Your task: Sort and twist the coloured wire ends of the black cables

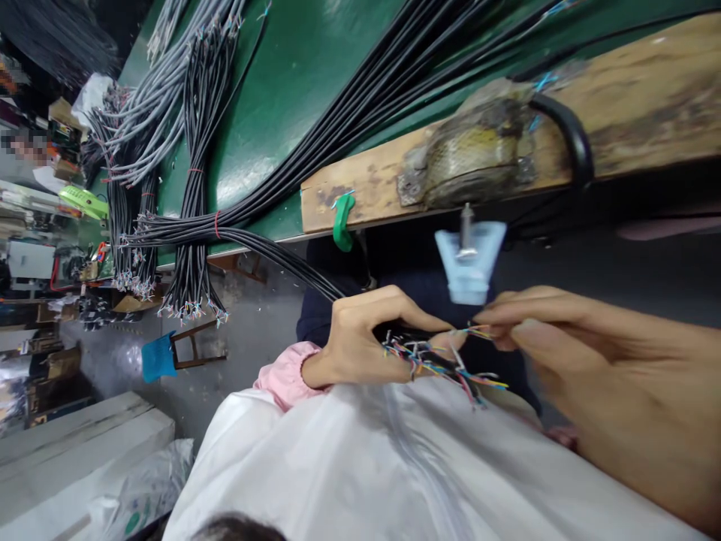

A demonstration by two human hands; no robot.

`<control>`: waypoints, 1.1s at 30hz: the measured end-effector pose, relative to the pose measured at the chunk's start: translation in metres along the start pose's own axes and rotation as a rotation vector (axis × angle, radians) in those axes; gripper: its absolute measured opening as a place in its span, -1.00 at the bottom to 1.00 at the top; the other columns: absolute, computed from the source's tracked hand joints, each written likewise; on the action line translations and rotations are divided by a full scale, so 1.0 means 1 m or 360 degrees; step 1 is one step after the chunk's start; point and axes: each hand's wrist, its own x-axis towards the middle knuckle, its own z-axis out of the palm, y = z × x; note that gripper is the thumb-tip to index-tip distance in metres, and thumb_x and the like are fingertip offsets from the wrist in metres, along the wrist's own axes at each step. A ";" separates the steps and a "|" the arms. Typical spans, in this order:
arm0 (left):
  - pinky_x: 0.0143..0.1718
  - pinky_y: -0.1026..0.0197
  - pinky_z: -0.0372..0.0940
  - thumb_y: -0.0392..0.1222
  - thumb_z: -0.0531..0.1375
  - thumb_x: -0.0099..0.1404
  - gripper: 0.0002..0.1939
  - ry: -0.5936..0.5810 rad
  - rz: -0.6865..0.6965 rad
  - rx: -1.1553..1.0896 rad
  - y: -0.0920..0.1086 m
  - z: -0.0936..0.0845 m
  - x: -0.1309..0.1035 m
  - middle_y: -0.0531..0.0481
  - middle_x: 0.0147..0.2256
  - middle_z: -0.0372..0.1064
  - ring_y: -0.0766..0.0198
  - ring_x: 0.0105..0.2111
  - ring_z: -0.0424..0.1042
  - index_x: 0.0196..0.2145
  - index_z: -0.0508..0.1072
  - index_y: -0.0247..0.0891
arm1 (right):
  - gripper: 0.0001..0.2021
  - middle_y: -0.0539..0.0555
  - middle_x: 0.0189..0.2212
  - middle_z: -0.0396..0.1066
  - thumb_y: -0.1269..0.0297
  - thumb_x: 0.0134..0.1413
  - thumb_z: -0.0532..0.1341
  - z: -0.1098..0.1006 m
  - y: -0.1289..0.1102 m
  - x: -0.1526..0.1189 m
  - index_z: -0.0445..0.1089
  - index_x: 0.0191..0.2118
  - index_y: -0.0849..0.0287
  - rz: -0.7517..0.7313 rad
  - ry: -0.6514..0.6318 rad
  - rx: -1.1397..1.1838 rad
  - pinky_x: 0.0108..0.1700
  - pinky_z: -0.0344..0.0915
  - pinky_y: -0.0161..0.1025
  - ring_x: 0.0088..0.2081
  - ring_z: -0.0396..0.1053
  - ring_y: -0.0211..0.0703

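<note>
My left hand (363, 330) is closed round a bundle of black cables (293, 263). Their stripped ends fan out beyond my fingers as thin coloured wires (431, 361), in red, blue, yellow and white. Between thumb and fingers, my right hand (591, 361) pinches the tips of a few of these wires. Just above both hands, a light blue wedge-shaped piece (470, 274) hangs on a metal shaft, apart from them. That shaft comes out of a tape-wrapped, motor-like body (473, 154) fixed to a wooden board (636, 105).
The green table (259, 128) carries bundles of black cables (197, 143) and grey cables (152, 105). A green hook-shaped piece (343, 222) hangs at the board's edge. On the floor to the left stand a blue stool (159, 357) and white boxes (84, 458).
</note>
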 end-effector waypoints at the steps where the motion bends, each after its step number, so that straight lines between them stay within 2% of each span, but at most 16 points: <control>1: -0.54 0.34 0.30 0.15 0.32 0.24 -0.59 -0.0038 0.0012 0.0006 0.000 -0.001 -0.001 0.03 -0.56 0.47 0.46 -0.62 0.29 -0.47 0.58 -0.29 | -0.74 0.02 -0.55 0.50 -0.04 0.04 0.35 -0.001 -0.002 -0.002 0.54 -0.54 -0.06 -0.0035 -0.0002 -0.0025 -0.60 0.36 -0.21 -0.57 0.42 -0.12; 4: -0.50 0.34 0.33 0.00 0.31 0.29 -0.70 -0.0058 0.0122 0.0028 0.001 -0.003 -0.002 0.01 -0.51 0.50 0.43 -0.57 0.36 -0.41 0.58 -0.32 | -0.83 -0.03 -0.59 0.47 0.17 0.02 0.37 -0.001 -0.008 -0.005 0.51 -0.55 -0.04 -0.0162 -0.0008 -0.0095 -0.63 0.26 -0.27 -0.61 0.35 -0.21; 6: -0.49 0.34 0.34 -0.09 0.30 0.31 -0.78 -0.0055 0.0187 0.0085 0.002 -0.004 -0.002 0.02 -0.48 0.51 0.42 -0.54 0.40 -0.37 0.57 -0.31 | -0.81 -0.04 -0.60 0.45 0.18 0.02 0.35 -0.001 -0.010 -0.005 0.48 -0.56 -0.01 -0.0201 0.0017 -0.0179 -0.66 0.18 -0.28 -0.63 0.31 -0.24; 10: -0.44 0.34 0.38 -0.24 0.27 0.29 -0.89 -0.0074 0.0299 0.0142 0.001 -0.006 -0.008 0.00 -0.38 0.54 0.38 -0.45 0.48 -0.25 0.56 -0.32 | -0.80 -0.02 -0.58 0.46 0.12 0.04 0.35 -0.002 -0.010 -0.009 0.49 -0.55 0.00 -0.0098 0.0028 -0.0245 -0.67 0.12 -0.24 -0.65 0.26 -0.25; 13: -0.30 0.29 0.45 -0.34 0.28 0.22 -0.78 -0.0237 0.0230 0.0222 -0.006 -0.007 -0.017 -0.04 -0.29 0.55 0.32 -0.32 0.53 -0.14 0.55 -0.34 | -0.84 -0.03 -0.55 0.48 0.13 0.02 0.37 -0.002 -0.007 -0.013 0.52 -0.51 -0.03 -0.0042 0.0039 -0.0246 -0.67 0.10 -0.24 -0.64 0.27 -0.24; 18: -0.22 0.24 0.46 -0.33 0.29 0.24 -0.71 -0.0474 0.0162 0.0360 -0.013 -0.010 -0.024 -0.06 -0.26 0.54 0.28 -0.26 0.53 -0.05 0.53 -0.34 | -0.79 0.01 -0.52 0.52 0.03 0.04 0.37 -0.004 0.001 -0.007 0.55 -0.51 -0.04 0.0102 -0.0118 -0.0013 -0.58 0.32 -0.25 -0.54 0.44 -0.16; 20: -0.21 0.25 0.46 -0.32 0.28 0.26 -0.70 -0.0568 0.0140 0.0380 -0.013 -0.012 -0.023 -0.06 -0.25 0.54 0.29 -0.26 0.53 -0.03 0.53 -0.32 | -0.80 0.01 -0.51 0.52 0.03 0.08 0.36 -0.006 0.005 0.000 0.56 -0.47 -0.04 -0.0086 -0.0183 -0.0050 -0.55 0.34 -0.26 -0.53 0.44 -0.18; 23: -0.21 0.26 0.47 -0.31 0.27 0.26 -0.67 -0.0674 0.0055 0.0420 -0.009 -0.016 -0.021 -0.06 -0.23 0.55 0.29 -0.26 0.54 -0.01 0.53 -0.31 | -0.83 0.00 -0.51 0.50 0.07 0.15 0.33 -0.011 0.013 0.010 0.55 -0.41 -0.04 -0.0624 -0.0319 -0.0198 -0.56 0.30 -0.27 -0.54 0.42 -0.23; 25: -0.22 0.26 0.46 -0.32 0.28 0.25 -0.67 -0.0673 0.0014 0.0445 -0.007 -0.017 -0.020 -0.05 -0.25 0.54 0.29 -0.28 0.54 -0.01 0.54 -0.32 | -0.87 0.00 -0.48 0.50 0.12 0.20 0.30 -0.013 0.018 0.011 0.54 -0.36 -0.07 -0.0918 -0.0305 -0.0372 -0.54 0.30 -0.26 -0.52 0.42 -0.25; 29: -0.32 0.30 0.44 -0.30 0.26 0.27 -0.75 -0.0480 0.0035 0.0487 -0.003 -0.015 -0.022 -0.01 -0.33 0.54 0.35 -0.40 0.50 -0.08 0.57 -0.29 | -0.84 -0.01 -0.46 0.48 0.21 0.30 0.19 -0.013 0.024 0.000 0.51 -0.27 -0.20 -0.1310 -0.0072 -0.0648 -0.46 0.31 -0.15 -0.49 0.40 -0.22; 33: -0.42 0.33 0.38 -0.21 0.25 0.31 -0.83 -0.0175 0.0137 0.0501 -0.003 -0.009 -0.023 0.01 -0.41 0.52 0.39 -0.48 0.43 -0.19 0.59 -0.31 | -0.87 0.01 -0.46 0.42 0.36 0.19 0.30 -0.009 0.026 -0.011 0.48 -0.28 -0.10 -0.1284 0.0121 -0.0657 -0.46 0.29 -0.14 -0.46 0.38 -0.19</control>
